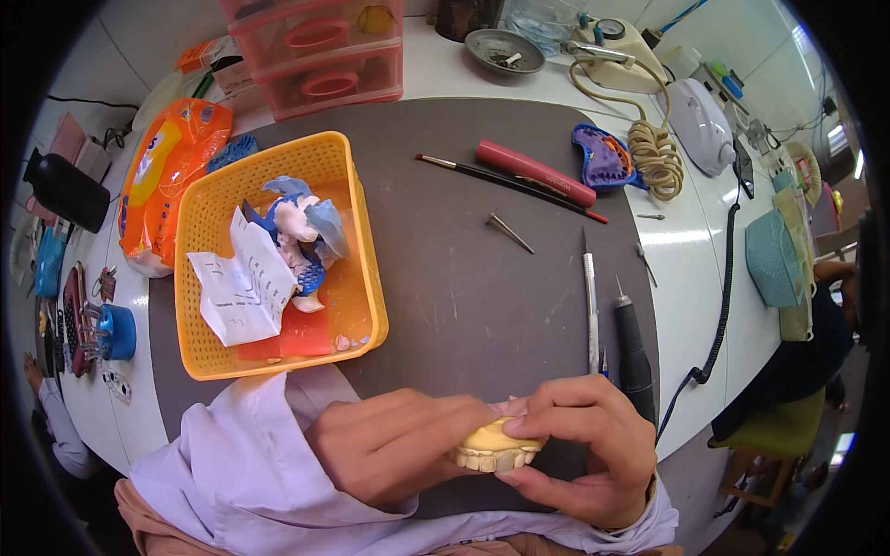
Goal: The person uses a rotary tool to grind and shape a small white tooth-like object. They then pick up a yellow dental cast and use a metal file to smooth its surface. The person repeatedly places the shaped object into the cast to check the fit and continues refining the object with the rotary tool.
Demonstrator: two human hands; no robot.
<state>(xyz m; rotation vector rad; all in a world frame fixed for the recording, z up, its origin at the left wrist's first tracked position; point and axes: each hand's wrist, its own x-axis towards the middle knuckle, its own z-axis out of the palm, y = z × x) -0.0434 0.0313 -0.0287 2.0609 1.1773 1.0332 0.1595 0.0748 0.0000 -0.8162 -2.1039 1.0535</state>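
The sleeves (218, 468) are long, pale lilac and creased (the left cuff (298, 435) is wide and loose); brownish-pink cloth (148, 524) shows beneath.

Yellow dental cast (493, 434), cream teeth (484, 461)

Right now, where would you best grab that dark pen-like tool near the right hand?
Grip the dark pen-like tool around its thick barrel, probably from above and its right: its thin tip points to the far side, and a slim silver tool lies close on its left.

yellow basket (204, 213) holding folded paper (243, 292) | pink drawer unit (320, 60) | black bottle (69, 193), left | teal basket (773, 261), right
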